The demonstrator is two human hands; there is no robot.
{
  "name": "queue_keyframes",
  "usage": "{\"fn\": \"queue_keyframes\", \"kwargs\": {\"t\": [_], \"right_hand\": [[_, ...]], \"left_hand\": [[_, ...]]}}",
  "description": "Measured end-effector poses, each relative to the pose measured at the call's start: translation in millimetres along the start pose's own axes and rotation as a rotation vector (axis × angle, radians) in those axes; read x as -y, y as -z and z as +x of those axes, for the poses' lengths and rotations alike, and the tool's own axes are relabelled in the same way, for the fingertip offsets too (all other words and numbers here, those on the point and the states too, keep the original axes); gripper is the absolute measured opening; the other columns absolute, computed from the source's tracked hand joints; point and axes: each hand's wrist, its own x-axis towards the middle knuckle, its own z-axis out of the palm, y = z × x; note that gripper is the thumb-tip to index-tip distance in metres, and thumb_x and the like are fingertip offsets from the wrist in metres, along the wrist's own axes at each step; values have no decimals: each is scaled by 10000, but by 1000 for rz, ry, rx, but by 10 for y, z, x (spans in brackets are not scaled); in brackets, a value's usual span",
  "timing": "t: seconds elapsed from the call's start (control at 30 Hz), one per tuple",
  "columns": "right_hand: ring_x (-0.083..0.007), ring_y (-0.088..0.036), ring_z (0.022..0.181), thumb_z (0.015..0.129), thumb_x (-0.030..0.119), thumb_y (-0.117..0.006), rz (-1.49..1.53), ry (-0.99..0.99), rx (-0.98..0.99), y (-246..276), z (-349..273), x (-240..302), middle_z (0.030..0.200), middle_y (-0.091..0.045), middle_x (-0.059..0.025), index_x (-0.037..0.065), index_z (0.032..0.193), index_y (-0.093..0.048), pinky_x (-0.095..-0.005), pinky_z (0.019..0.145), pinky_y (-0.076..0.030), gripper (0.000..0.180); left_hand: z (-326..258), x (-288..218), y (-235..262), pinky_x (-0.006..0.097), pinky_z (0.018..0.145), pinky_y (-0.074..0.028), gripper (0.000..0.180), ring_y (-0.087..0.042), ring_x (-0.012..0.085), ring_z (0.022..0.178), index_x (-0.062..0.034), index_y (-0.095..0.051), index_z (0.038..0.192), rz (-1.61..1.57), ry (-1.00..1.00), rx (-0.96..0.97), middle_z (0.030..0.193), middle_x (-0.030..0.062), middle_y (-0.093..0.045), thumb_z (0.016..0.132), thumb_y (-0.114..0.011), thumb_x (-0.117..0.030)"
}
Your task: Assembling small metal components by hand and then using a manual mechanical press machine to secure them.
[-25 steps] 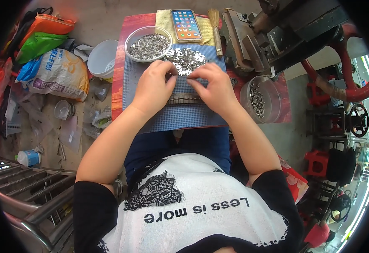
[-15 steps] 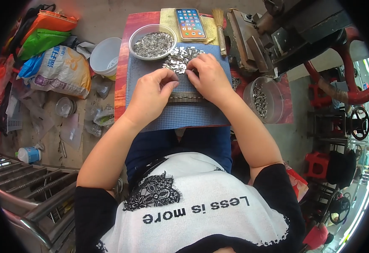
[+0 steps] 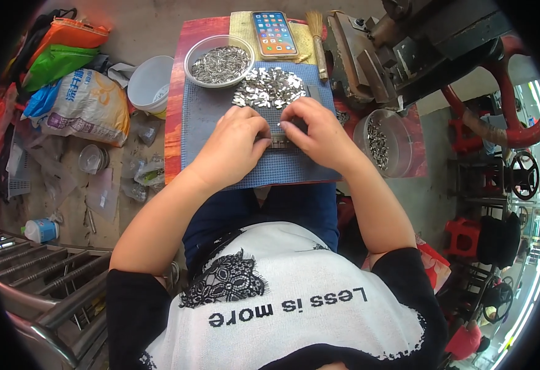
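My left hand (image 3: 236, 143) and my right hand (image 3: 314, 131) meet over a narrow dark metal strip (image 3: 280, 142) lying on a blue woven mat (image 3: 208, 111). Fingertips of both hands pinch small shiny metal pieces against the strip. Just beyond the hands a loose pile of small silver metal parts (image 3: 268, 87) lies on the mat. A clear bowl (image 3: 219, 60) holds more thin metal pieces at the far left of the mat. What sits under my palms is hidden.
A smartphone (image 3: 273, 33) with a lit screen lies at the mat's far edge beside a small brush (image 3: 317, 38). A clear tub (image 3: 382, 143) of metal parts stands right. A heavy press machine (image 3: 418, 49) fills the upper right. Bags, a white bucket (image 3: 150, 84) and clutter lie left.
My right hand came back from the silver pile toward the strip. My left hand shifted slightly toward me. Both now touch the strip.
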Motion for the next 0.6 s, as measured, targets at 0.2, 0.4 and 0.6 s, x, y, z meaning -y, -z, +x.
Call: {"fn": "queue_keyframes", "kwargs": {"t": [0.2, 0.4, 0.6], "right_hand": [[-256, -621, 820, 862, 123, -725, -130, -105, -83, -29, 34, -64, 857, -633, -106, 8, 909, -661, -350, 744, -491, 140], [-173, -621, 729, 903, 172, -720, 271, -294, -247, -106, -25, -90, 841, -667, -82, 3, 917, -672, -305, 679, -490, 176], [-126, -594, 700, 923, 184, -713, 294, -291, -321, -186, -67, -150, 820, -651, -62, 2, 915, -671, -269, 649, -469, 187]], "left_hand": [[25, -61, 57, 393, 858, -492, 186, -603, 310, 948, -8, -726, 966, -32, 148, 53, 917, 126, -657, 799, -750, -85], [-171, 20, 159, 373, 877, -488, 251, -597, 285, 989, -19, -737, 992, 96, 65, 2, 962, 112, -662, 762, -788, -105], [-151, 52, 316, 384, 896, -482, 358, -594, 290, 1002, -16, -703, 1107, 122, 47, -61, 975, 121, -661, 772, -784, -108]]}}
